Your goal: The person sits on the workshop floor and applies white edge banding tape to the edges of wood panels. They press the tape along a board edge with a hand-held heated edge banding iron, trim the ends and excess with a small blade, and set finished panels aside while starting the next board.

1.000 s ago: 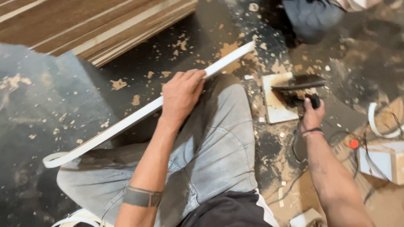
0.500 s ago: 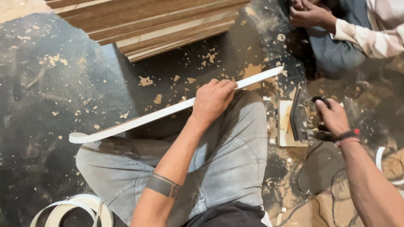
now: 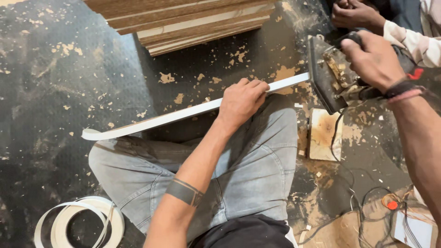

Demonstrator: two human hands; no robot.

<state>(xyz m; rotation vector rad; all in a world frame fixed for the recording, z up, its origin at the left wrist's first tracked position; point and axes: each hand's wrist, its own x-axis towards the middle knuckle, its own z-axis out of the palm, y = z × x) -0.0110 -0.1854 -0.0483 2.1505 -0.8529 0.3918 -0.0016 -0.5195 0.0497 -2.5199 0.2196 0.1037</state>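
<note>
White, thin and flexible, the long edge-banding strip (image 3: 183,115) lies across my knee in grey jeans (image 3: 257,160), pinned under my left hand (image 3: 241,101), whose fingers curl over its upper edge. My right hand (image 3: 374,57) is closed around the handle of a dark, worn electric iron (image 3: 328,76), tilted with its soleplate touching the strip's far end. Stacked wooden boards (image 3: 193,20) lie beyond.
</note>
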